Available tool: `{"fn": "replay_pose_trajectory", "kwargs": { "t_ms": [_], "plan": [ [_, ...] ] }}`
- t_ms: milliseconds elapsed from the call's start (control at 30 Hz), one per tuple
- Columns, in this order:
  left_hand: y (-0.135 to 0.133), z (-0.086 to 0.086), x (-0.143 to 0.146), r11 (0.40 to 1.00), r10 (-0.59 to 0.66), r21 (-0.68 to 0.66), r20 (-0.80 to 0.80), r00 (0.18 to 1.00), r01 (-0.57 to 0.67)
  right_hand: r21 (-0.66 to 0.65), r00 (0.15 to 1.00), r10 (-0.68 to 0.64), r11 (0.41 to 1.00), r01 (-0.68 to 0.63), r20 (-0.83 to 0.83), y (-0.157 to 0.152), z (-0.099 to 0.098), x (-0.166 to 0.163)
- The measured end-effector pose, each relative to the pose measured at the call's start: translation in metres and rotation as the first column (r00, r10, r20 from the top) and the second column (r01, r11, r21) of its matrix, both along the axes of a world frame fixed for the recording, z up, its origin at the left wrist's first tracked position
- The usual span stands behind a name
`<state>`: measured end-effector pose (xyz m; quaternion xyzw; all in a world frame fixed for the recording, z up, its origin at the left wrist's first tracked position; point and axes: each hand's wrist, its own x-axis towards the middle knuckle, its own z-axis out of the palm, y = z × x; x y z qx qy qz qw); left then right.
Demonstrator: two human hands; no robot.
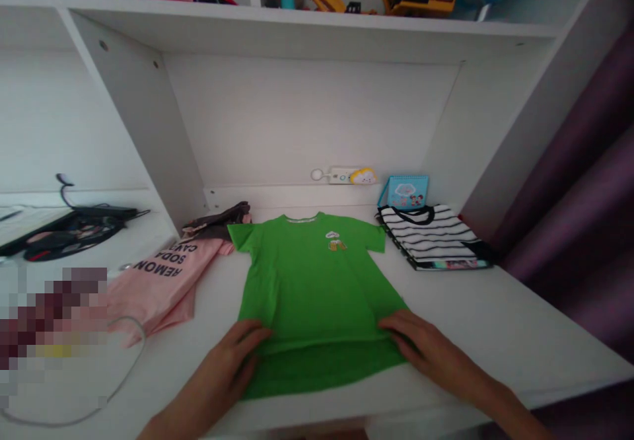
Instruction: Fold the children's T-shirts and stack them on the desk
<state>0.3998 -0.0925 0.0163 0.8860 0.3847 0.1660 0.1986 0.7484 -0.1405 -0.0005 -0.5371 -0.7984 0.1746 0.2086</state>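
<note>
A green T-shirt (312,288) lies spread flat, front up, on the white desk (495,321), its collar toward the back wall. My left hand (232,361) rests flat on the shirt's lower left hem, fingers stretched out. On the lower right hem lies my right hand (426,347), also flat, fingers extended over the cloth. Neither hand grips anything.
A pink printed shirt (163,281) lies left of the green one, with a dark garment (218,222) behind it. A folded black-and-white striped shirt (436,235) sits at the right, a small blue booklet (406,192) behind it. A white cable (123,361) curls at the left front.
</note>
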Motion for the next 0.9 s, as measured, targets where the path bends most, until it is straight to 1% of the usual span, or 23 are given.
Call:
{"fn": "replay_pose_trajectory", "kwargs": {
  "t_ms": [67,100,167,200,267,300,333,400,467,567,700,800,833,900],
  "plan": [
    [0.0,-0.006,-0.002,0.996,0.078,0.04,-0.002,0.997,-0.078,0.057,0.998,-0.054,0.997,0.052,0.02,0.0,-0.004,-0.002],
    [-0.001,-0.006,-0.002,0.995,0.092,0.044,-0.024,0.995,-0.091,0.079,0.997,-0.074,0.994,0.07,0.039,0.0,-0.005,-0.003],
    [-0.002,0.0,-0.003,0.993,0.099,0.075,-0.06,0.993,-0.094,0.136,0.99,-0.13,0.983,0.121,0.059,-0.001,-0.002,-0.002],
    [-0.002,0.005,-0.004,0.987,0.113,0.122,-0.052,0.992,-0.106,0.183,0.984,-0.171,0.97,0.16,0.048,-0.002,0.0,-0.001],
    [-0.003,0.014,-0.007,0.957,0.147,0.249,0.014,0.989,-0.145,0.276,0.973,-0.23,0.936,0.221,0.0,-0.004,0.004,0.003],
    [-0.004,0.017,-0.009,0.941,0.145,0.3,0.052,0.988,-0.153,0.302,0.975,-0.224,0.928,0.217,-0.013,-0.006,0.005,0.005],
    [-0.006,0.018,-0.011,0.935,0.122,0.327,0.072,0.99,-0.139,0.306,0.982,-0.189,0.934,0.183,-0.007,-0.009,0.005,0.007],
    [-0.013,0.016,-0.016,0.953,0.035,0.301,0.039,0.999,-0.045,0.254,0.996,-0.079,0.965,0.066,0.042,-0.016,0.001,0.01],
    [-0.022,0.01,-0.02,0.972,-0.047,0.228,-0.018,0.999,0.05,0.191,0.996,-0.016,0.982,0.0,0.085,-0.025,-0.007,0.011],
    [-0.031,-0.001,-0.022,0.981,-0.064,0.183,-0.031,0.997,0.069,0.141,0.995,-0.022,0.99,0.008,0.099,-0.032,-0.02,0.012],
    [-0.031,-0.008,-0.022,0.98,-0.087,0.176,-0.022,0.996,0.089,0.144,0.996,0.0,0.99,-0.013,0.087,-0.031,-0.031,0.014],
    [-0.033,-0.007,-0.024,0.985,-0.08,0.154,-0.01,0.997,0.081,0.11,0.999,0.01,0.994,-0.016,0.051,-0.033,-0.026,0.012],
    [-0.034,-0.005,-0.026,0.987,-0.097,0.129,-0.001,0.995,0.096,0.073,0.999,0.015,0.997,-0.018,0.038,-0.034,-0.021,0.011],
    [-0.031,0.004,-0.032,0.985,-0.166,0.045,0.037,0.985,0.164,-0.028,0.999,0.054,0.998,-0.054,0.004,-0.036,-0.005,0.011]
  ]
}}
